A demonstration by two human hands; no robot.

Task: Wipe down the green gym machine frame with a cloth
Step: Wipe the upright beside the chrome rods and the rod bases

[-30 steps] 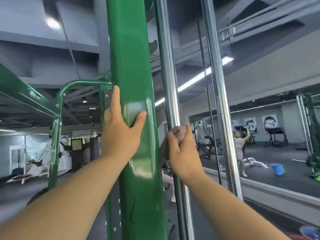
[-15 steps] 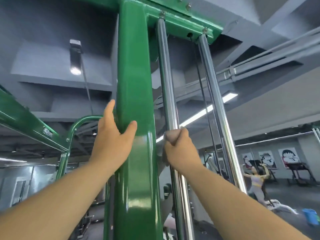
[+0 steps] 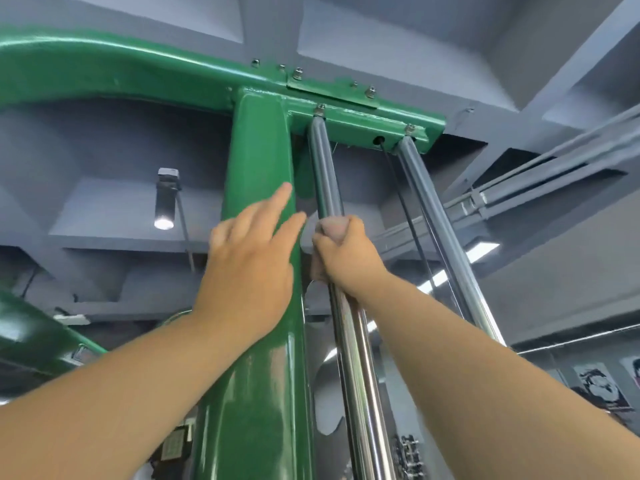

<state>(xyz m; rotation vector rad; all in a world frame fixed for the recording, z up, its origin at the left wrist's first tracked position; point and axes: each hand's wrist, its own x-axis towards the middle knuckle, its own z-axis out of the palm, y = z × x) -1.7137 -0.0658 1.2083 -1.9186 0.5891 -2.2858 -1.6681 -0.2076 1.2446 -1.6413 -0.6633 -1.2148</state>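
Observation:
The green gym machine frame has a thick upright post joined to a curved top beam. My left hand lies against the front of the post with its fingers straight and spread, somewhat blurred. My right hand is curled round the near chrome guide rod just right of the post. It holds a pale cloth bunched against the rod, and a bit of the cloth shows above the fist.
A second chrome rod and a thin black cable run down from the bolted green top plate. Another green bar slants at lower left. A ceiling lamp hangs behind the post.
The view has tilted upward to the frame's top. Both hands have slid higher. My left hand has loosened from wrapping the post to straight fingers, and my right hand still grips the rod with the cloth.

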